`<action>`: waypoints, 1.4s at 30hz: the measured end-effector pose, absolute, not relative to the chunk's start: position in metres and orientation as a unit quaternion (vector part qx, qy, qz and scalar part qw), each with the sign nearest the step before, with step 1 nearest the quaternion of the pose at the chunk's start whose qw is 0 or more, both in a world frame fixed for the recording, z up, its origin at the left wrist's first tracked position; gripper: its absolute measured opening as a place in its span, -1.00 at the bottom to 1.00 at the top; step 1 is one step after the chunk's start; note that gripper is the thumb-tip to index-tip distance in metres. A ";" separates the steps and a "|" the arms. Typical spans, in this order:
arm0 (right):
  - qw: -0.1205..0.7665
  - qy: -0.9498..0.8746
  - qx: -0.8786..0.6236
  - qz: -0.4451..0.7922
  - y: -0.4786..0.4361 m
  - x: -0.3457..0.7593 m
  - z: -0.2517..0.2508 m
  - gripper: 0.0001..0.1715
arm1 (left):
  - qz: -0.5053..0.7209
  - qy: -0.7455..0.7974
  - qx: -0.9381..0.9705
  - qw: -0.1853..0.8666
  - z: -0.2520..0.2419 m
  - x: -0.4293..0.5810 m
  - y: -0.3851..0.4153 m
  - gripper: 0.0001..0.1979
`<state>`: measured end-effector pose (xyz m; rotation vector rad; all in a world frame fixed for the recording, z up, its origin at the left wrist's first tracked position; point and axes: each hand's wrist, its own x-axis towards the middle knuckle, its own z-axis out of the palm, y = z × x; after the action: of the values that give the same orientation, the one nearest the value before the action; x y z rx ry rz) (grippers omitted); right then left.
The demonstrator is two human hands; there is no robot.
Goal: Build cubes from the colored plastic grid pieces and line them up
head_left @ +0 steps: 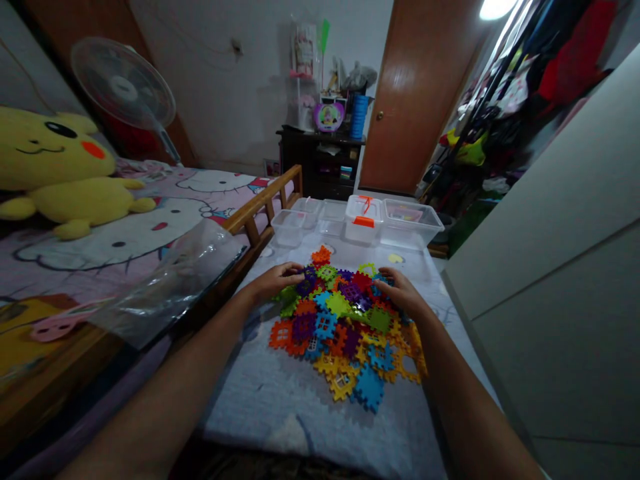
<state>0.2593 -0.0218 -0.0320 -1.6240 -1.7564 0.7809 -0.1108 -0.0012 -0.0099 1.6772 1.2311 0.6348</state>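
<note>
A pile of several flat plastic interlocking tiles (345, 333) in orange, yellow, blue, purple, green and red lies on a cloth-covered table (280, 400). My left hand (275, 280) rests on the pile's far left edge, fingers curled over a purple and a green tile. My right hand (403, 293) lies on the pile's far right edge, fingers bent onto the tiles. Whether either hand grips a tile is unclear.
Clear plastic boxes (407, 223), one with an orange latch (364, 222), stand at the table's far end. A clear plastic bag (175, 280) lies over the wooden bed rail at left. A yellow plush toy (55, 173) and a fan (123, 83) are on the bed side. A white cabinet (550, 267) stands at right.
</note>
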 end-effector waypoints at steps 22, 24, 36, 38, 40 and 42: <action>0.322 -0.713 -0.579 0.229 -0.131 0.280 0.029 -0.62 | 0.088 0.566 0.799 0.181 -0.014 -0.017 0.091 -0.44; 0.309 -0.654 -0.667 0.180 -0.132 0.306 0.010 -0.48 | 0.078 0.560 0.804 0.186 -0.018 -0.019 0.090 -0.48; 0.272 -0.623 -0.699 0.222 -0.119 0.288 -0.044 -0.21 | 0.120 0.445 0.805 0.374 -0.010 -0.034 0.052 -0.29; 0.289 -0.628 -0.687 0.225 -0.113 0.280 -0.041 -0.22 | 0.124 0.434 0.810 0.374 -0.004 -0.033 0.043 -0.31; 0.313 -0.627 -0.677 0.223 -0.107 0.273 -0.038 -0.25 | 0.115 0.427 0.826 0.351 0.004 -0.033 0.034 -0.38; 0.337 -0.623 -0.669 0.225 -0.103 0.267 -0.034 -0.26 | 0.099 0.422 0.843 0.317 0.011 -0.033 0.023 -0.44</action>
<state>0.2670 -0.1034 -0.0341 -1.7440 -1.6226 0.5863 -0.0327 0.0233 0.0112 2.2200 1.1108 0.2601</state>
